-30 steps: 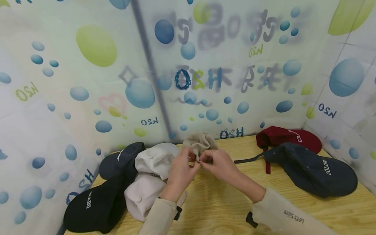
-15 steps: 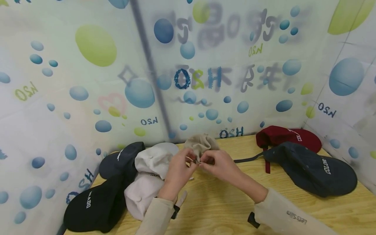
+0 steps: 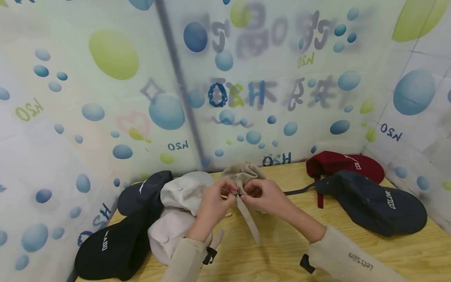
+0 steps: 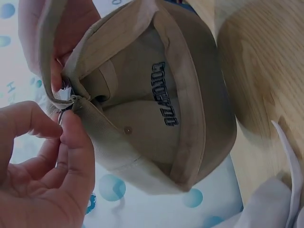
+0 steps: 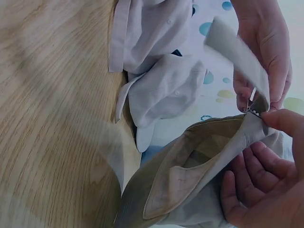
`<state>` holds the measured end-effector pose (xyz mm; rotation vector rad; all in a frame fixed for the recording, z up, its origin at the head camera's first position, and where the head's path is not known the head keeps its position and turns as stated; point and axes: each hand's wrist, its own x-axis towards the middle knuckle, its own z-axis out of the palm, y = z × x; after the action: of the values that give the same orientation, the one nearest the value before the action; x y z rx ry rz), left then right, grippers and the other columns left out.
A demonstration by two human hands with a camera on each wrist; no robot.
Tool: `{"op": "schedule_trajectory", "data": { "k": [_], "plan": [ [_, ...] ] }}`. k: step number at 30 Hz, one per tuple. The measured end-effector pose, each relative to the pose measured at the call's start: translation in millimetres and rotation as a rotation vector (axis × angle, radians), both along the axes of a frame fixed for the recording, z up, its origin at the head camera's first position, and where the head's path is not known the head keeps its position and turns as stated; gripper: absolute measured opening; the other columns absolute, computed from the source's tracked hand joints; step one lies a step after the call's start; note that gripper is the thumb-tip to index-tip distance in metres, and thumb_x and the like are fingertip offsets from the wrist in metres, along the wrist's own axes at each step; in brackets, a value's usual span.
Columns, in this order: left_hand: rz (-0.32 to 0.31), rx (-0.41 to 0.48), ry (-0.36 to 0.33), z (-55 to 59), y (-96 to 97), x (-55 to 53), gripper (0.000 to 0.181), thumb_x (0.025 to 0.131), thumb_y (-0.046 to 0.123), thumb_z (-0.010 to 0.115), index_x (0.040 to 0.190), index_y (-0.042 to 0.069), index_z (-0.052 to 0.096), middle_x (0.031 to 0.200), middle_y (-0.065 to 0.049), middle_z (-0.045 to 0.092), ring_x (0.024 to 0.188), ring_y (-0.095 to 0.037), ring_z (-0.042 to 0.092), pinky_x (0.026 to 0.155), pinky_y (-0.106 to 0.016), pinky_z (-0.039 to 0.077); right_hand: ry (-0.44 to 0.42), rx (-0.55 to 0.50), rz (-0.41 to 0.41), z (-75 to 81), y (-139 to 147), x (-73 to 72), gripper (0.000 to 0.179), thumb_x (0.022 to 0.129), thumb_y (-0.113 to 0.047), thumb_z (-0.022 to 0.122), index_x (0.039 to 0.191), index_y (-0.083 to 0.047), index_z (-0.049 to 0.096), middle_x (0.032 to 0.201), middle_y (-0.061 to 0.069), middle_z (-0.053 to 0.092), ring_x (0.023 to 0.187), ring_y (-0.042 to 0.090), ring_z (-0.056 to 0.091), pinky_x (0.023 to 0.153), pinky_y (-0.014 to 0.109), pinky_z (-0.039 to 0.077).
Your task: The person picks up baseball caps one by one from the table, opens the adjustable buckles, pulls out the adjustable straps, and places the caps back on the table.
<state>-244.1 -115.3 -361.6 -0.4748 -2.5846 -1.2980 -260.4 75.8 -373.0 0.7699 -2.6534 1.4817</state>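
With left hand [image 3: 213,200], pinching the metal buckle [image 4: 69,90] of a beige baseball cap [image 3: 246,172] just beyond both hands; with right hand [image 3: 266,198], pinching the band [image 5: 248,129] beside it. Having on the worktop [image 3: 243,260] a white cap [image 3: 181,192] to their left, a navy cap [image 3: 370,205] to their right.

I have the right hand [image 5: 280,185] pinching a beige cap [image 5: 187,183] at its edge; just beside its fingers [image 5: 285,121], the left hand [image 5: 263,54] meets a metal buckle [image 5: 252,110], with a strap [image 5: 240,56] jutting out. Beyond those fingers, pale caps [image 5: 166,90] rest on the surface [image 5: 52,114].
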Motion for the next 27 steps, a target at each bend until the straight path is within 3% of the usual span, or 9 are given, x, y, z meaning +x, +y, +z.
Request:
{"op": "schedule_trajectory", "data": {
  "k": [6,12,15,21,27],
  "plan": [
    [-0.010,0.024,-0.021,-0.2,0.7,0.4,0.018,0.086,-0.005,0.058,0.094,0.009,0.066,0.095,-0.008,0.070,0.086,-0.021,0.070,0.070,-0.028,0.057,0.009,-0.008,-0.001,0.8,1.3,0.9,0.014,0.093,-0.017,0.070,0.102,-0.007,0.070,0.092,0.005,0.070,0.081,0.010,0.064,0.072,0.022,0.054],
    [-0.090,0.072,-0.067,1.1,-2.8,2.0,0.016,0.090,-0.001,0.059,0.100,0.010,0.065,0.101,-0.008,0.069,0.092,-0.021,0.069,0.069,-0.024,0.056,0.017,-0.030,-0.025,-0.1,1.9,0.5,0.012,0.094,-0.015,0.068,0.101,-0.006,0.071,0.091,0.007,0.071,0.079,0.008,0.063,0.070,0.022,0.054],
    [-0.107,0.091,-0.089,-0.2,-6.8,2.0,0.016,0.092,0.001,0.057,0.103,0.010,0.063,0.106,-0.008,0.067,0.098,-0.023,0.066,0.076,-0.031,0.056,0.017,-0.043,-0.028,-0.7,1.5,0.2,0.012,0.094,-0.015,0.068,0.101,-0.006,0.071,0.091,0.007,0.071,0.079,0.009,0.063,0.069,0.022,0.053],
    [-0.064,0.033,-0.090,-5.8,-8.7,0.3,0.025,0.093,0.003,0.061,0.117,0.008,0.057,0.124,-0.016,0.050,0.114,-0.033,0.058,0.091,-0.051,0.054,0.011,-0.067,-0.021,-1.4,1.4,-0.5,0.013,0.095,-0.015,0.067,0.102,-0.004,0.071,0.094,0.009,0.071,0.080,0.010,0.063,0.069,0.022,0.053],
    [-0.113,0.048,-0.087,-10.1,-5.9,-2.6,0.032,0.095,0.007,0.064,0.125,0.007,0.053,0.132,-0.017,0.054,0.118,-0.037,0.060,0.089,-0.048,0.057,0.000,-0.070,-0.018,-0.8,-0.5,-1.1,0.015,0.097,-0.013,0.065,0.106,-0.003,0.071,0.099,0.011,0.071,0.083,0.011,0.063,0.070,0.022,0.053]
  ]
}}
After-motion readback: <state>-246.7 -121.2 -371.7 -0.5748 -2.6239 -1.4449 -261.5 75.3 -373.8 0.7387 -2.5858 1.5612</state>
